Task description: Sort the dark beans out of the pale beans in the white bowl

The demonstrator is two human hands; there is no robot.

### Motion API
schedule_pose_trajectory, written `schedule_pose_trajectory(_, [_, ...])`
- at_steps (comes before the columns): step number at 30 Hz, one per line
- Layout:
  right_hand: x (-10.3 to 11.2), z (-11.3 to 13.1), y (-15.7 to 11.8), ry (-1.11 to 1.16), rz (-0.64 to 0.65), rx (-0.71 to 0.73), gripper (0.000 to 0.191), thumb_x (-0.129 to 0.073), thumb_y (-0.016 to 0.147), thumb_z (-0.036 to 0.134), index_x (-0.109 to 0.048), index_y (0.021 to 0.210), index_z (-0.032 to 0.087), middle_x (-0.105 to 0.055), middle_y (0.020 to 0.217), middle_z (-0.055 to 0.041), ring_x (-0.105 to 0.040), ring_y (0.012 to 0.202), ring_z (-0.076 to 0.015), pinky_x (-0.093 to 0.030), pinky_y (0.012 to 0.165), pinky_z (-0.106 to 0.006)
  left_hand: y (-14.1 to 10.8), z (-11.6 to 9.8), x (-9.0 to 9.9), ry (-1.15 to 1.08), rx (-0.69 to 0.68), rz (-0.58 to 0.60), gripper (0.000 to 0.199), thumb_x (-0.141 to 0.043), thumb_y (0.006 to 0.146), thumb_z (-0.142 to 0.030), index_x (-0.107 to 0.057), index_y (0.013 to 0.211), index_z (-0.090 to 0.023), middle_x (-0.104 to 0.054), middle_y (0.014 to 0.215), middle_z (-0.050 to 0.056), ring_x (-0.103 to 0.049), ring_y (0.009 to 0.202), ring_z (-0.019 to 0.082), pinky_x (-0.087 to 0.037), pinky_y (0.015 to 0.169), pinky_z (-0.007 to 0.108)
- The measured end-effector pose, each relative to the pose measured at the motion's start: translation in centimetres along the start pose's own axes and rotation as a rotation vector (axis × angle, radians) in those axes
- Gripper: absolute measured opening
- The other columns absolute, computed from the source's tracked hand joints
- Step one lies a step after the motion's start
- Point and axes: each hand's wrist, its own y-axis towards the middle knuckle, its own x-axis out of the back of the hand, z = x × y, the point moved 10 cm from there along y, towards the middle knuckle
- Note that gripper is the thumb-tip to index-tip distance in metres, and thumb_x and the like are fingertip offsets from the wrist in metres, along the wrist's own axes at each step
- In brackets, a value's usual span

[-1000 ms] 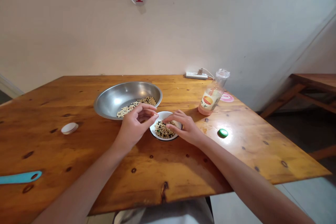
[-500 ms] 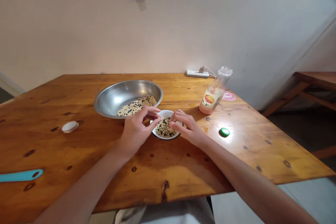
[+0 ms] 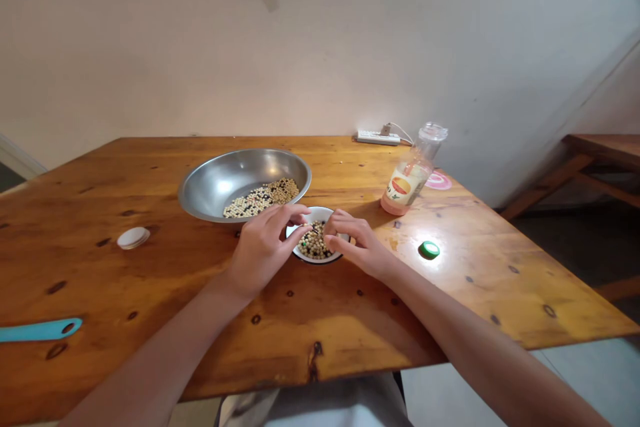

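Over a small white bowl (image 3: 320,215) with a dark rim, my hands face each other from its two sides. Pale and dark beads (image 3: 314,241) fill its bottom, with a green speck among them. My left hand (image 3: 269,240) has its thumb and fingers curled toward each other at the left rim; whatever sits at the fingertips is too small to name. At the right rim my right hand (image 3: 355,240) is bent into a pinch, its tips low over the beads, and what it holds is hidden. A large steel basin (image 3: 210,180) behind my left hand holds more such beads (image 3: 263,197).
A tilted-looking clear bottle (image 3: 407,177) with pink liquid stands right of the bowl, near a green cap (image 3: 429,250). White round lids (image 3: 133,237) and a turquoise handle (image 3: 43,329) lie left. A power strip (image 3: 379,138) is by the wall.
Both hands stay over the bowl with only slight finger movement. A pale bead-like spot seen at my left fingertips is less distinct now. The view has tipped slightly downward.
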Motion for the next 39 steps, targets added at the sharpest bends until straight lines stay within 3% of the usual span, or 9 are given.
schedule_pose_trajectory(13, [-0.3, -0.2, 0.0, -0.061, 0.023, -0.011, 0.035, -0.042, 0.092, 0.034, -0.045, 0.06, 0.019, -0.05, 0.063, -0.0005, -0.043, 0.067, -0.0149, -0.038, 0.071, -0.031, 0.0, -0.1, -0.4, 0.004, -0.03, 0.031, 0.017, -0.058, 0.083, -0.017, -0.056, 0.099, -0.022, -0.066, 0.083, -0.001, -0.063, 0.077, 0.014, -0.049, 0.075, 0.026])
schedule_pose_trajectory(21, [-0.3, 0.4, 0.0, -0.083, 0.016, 0.04, 0.034, -0.043, 0.092, 0.034, -0.05, 0.063, 0.019, -0.053, 0.064, -0.0017, -0.047, 0.07, -0.0158, -0.04, 0.072, -0.031, -0.3, -2.6, -0.8, 0.198, -0.307, 0.102, 0.022, -0.055, 0.084, -0.014, -0.059, 0.103, -0.023, -0.069, 0.087, 0.003, -0.062, 0.087, 0.018, -0.041, 0.082, 0.034])
schedule_pose_trajectory(23, [-0.3, 0.4, 0.0, -0.097, 0.012, 0.044, 0.033, -0.043, 0.092, 0.035, -0.053, 0.065, 0.018, -0.057, 0.068, -0.0028, -0.049, 0.073, -0.0165, -0.041, 0.073, -0.032, -0.3, -2.7, -0.7, 0.211, -0.317, 0.108, 0.023, -0.055, 0.084, -0.014, -0.06, 0.103, -0.025, -0.07, 0.09, 0.002, -0.062, 0.09, 0.019, -0.039, 0.085, 0.035])
schedule_pose_trajectory(28, [0.1, 0.2, -0.1, -0.121, -0.017, 0.038, 0.033, -0.043, 0.093, 0.037, -0.061, 0.071, 0.018, -0.062, 0.073, -0.0039, -0.053, 0.076, -0.0167, -0.042, 0.074, -0.031, 0.3, -1.2, -0.2, 0.071, -0.172, 0.091, 0.027, -0.064, 0.08, -0.029, -0.059, 0.106, -0.025, -0.069, 0.101, 0.003, -0.059, 0.1, 0.021, -0.041, 0.09, 0.037])
schedule_pose_trajectory(30, [0.3, 0.0, -0.1, -0.125, -0.038, 0.031, 0.032, -0.044, 0.093, 0.037, -0.063, 0.075, 0.018, -0.063, 0.076, -0.0047, -0.053, 0.078, -0.017, -0.042, 0.074, -0.031, 0.5, -0.2, -0.1, -0.033, -0.064, 0.072, 0.029, -0.065, 0.079, -0.034, -0.059, 0.105, -0.023, -0.069, 0.099, 0.004, -0.06, 0.095, 0.019, -0.045, 0.086, 0.034])
schedule_pose_trajectory(34, [0.5, -0.7, -0.1, -0.136, -0.06, 0.031, 0.029, -0.046, 0.092, 0.037, -0.065, 0.081, 0.019, -0.064, 0.078, -0.0058, -0.054, 0.078, -0.0174, -0.043, 0.074, -0.032, 0.5, 1.3, -0.4, -0.189, 0.127, 0.076, 0.014, -0.06, 0.083, -0.032, -0.064, 0.09, -0.022, -0.07, 0.085, 0.002, -0.063, 0.078, 0.016, -0.048, 0.072, 0.028])
schedule_pose_trajectory(39, [0.4, -0.7, 0.0, -0.159, -0.08, 0.096, 0.025, -0.048, 0.091, 0.036, -0.065, 0.082, 0.019, -0.064, 0.076, -0.0056, -0.053, 0.074, -0.0169, -0.043, 0.071, -0.031, 0.5, 0.6, -0.3, -0.231, 0.097, 0.077, 0.011, -0.06, 0.083, -0.028, -0.066, 0.077, -0.021, -0.071, 0.08, 0.0, -0.064, 0.077, 0.015, -0.048, 0.073, 0.026])
